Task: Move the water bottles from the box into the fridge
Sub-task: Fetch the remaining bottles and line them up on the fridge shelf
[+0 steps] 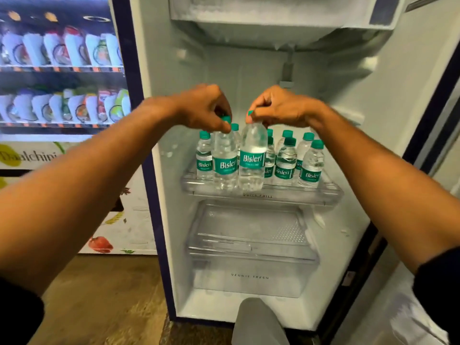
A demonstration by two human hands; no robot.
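At centre frame both arms reach into the open fridge (159, 70). The left hand (201, 108) has its grip pinched round the green cap of a Bisleri bottle (225, 163); the right hand (278, 108) pinches the cap of a second Bisleri bottle (252, 160). The two held bottles hang upright, side by side and nearly touching, at the front edge of the clear tray (331, 192), whose lip reads "QUICK CHILL".

Behind them a cluster of bottles (286, 158), each with a green "Bisleri" label, fills the middle and right of the tray; one more stands at its left. Open room shows only along the tray's front left.

Below centre, a clear shelf and a drawer (249, 282) marked "VEGGIE FRESH". At the left of the frame, a vending cabinet (62, 70) with wrapped food carries the word "Daalchini".
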